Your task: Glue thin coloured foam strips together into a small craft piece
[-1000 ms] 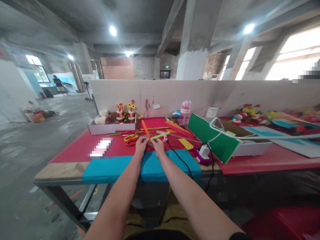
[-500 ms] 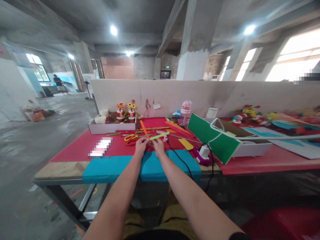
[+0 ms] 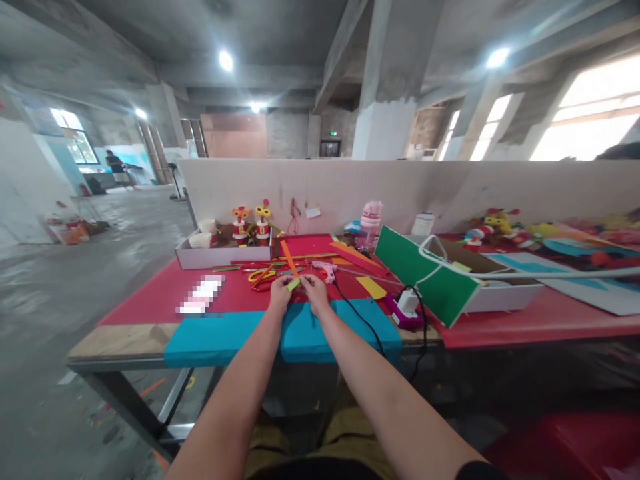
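My left hand (image 3: 281, 293) and my right hand (image 3: 314, 292) meet above the near edge of the table, fingers closed in a pinch. Between them they hold two crossed paper strips. The orange strip (image 3: 289, 257) points away from me, up and to the left. A short length of the green strip (image 3: 293, 285) shows between the hands; the rest is hidden. Just beyond my left hand lie yellow-handled scissors (image 3: 261, 275) and red-handled tools. A pink glue gun (image 3: 325, 270) rests behind my right hand.
A blue sheet (image 3: 220, 337) covers the near table edge. A purple power strip (image 3: 406, 313) with a black cable stands to the right, beside a leaning green board (image 3: 425, 277). A white box (image 3: 225, 257) holds cups and figures at back left. A pink bottle (image 3: 371, 223) stands behind.
The green strip, which stretched out to the right, is folded over to the left between my hands. The orange strip keeps nearly the same place.
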`<action>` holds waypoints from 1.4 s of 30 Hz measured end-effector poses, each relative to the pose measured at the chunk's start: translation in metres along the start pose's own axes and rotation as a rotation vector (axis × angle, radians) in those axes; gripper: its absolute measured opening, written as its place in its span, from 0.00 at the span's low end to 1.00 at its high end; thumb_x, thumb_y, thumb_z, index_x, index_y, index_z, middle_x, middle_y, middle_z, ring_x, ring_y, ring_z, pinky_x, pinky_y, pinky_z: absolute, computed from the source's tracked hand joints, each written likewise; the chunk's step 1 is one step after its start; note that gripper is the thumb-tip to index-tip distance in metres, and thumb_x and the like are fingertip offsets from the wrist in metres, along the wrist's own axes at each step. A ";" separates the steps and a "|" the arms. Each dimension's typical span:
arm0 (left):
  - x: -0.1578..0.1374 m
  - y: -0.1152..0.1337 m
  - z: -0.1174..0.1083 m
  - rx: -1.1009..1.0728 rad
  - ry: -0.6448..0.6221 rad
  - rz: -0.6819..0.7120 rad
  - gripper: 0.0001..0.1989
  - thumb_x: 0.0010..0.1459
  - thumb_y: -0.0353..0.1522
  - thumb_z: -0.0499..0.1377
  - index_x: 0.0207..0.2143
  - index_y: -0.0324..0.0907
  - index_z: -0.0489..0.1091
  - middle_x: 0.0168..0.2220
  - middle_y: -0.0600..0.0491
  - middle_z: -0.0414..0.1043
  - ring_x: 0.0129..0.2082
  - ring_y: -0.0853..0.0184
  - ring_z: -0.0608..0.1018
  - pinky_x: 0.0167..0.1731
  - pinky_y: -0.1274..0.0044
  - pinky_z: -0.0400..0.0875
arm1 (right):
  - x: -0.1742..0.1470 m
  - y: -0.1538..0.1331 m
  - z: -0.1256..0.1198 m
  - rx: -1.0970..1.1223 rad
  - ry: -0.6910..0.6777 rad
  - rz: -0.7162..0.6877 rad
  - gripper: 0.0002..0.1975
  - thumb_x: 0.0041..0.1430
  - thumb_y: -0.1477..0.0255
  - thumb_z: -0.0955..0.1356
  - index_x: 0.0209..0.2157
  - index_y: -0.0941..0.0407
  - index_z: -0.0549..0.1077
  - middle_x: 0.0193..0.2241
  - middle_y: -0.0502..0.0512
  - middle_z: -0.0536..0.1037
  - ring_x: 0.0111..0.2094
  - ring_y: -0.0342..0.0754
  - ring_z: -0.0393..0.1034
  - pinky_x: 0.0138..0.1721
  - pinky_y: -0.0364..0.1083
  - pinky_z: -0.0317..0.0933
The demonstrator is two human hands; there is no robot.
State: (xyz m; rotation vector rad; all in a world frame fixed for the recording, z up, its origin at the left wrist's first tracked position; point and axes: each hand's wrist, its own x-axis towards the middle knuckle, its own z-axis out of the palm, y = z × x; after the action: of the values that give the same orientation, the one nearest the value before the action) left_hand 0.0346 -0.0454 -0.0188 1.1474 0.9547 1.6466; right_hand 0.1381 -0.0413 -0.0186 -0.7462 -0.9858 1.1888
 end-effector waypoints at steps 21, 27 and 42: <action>-0.004 0.007 0.006 -0.002 0.040 -0.010 0.16 0.34 0.38 0.71 0.26 0.39 0.76 0.26 0.51 0.77 0.29 0.64 0.77 0.33 0.72 0.71 | 0.003 0.008 -0.004 -0.143 0.066 -0.117 0.17 0.46 0.56 0.68 0.32 0.55 0.73 0.24 0.50 0.76 0.25 0.48 0.71 0.30 0.48 0.68; -0.004 0.010 0.007 -0.003 -0.033 -0.027 0.17 0.36 0.39 0.70 0.28 0.37 0.76 0.27 0.49 0.77 0.29 0.63 0.77 0.34 0.72 0.71 | 0.005 0.012 -0.004 -0.075 0.066 -0.098 0.17 0.46 0.57 0.69 0.33 0.55 0.71 0.28 0.52 0.78 0.29 0.50 0.73 0.31 0.48 0.69; -0.004 0.009 0.002 0.160 0.026 0.083 0.09 0.43 0.36 0.66 0.26 0.40 0.74 0.28 0.50 0.75 0.32 0.63 0.76 0.37 0.72 0.70 | 0.003 0.008 -0.004 -0.125 0.018 -0.089 0.16 0.46 0.58 0.69 0.32 0.55 0.72 0.25 0.50 0.76 0.26 0.48 0.72 0.32 0.47 0.68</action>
State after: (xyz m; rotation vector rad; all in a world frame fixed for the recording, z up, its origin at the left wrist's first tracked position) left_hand 0.0356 -0.0519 -0.0109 1.2907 1.0834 1.6785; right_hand 0.1388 -0.0365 -0.0271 -0.8022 -1.0750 1.0495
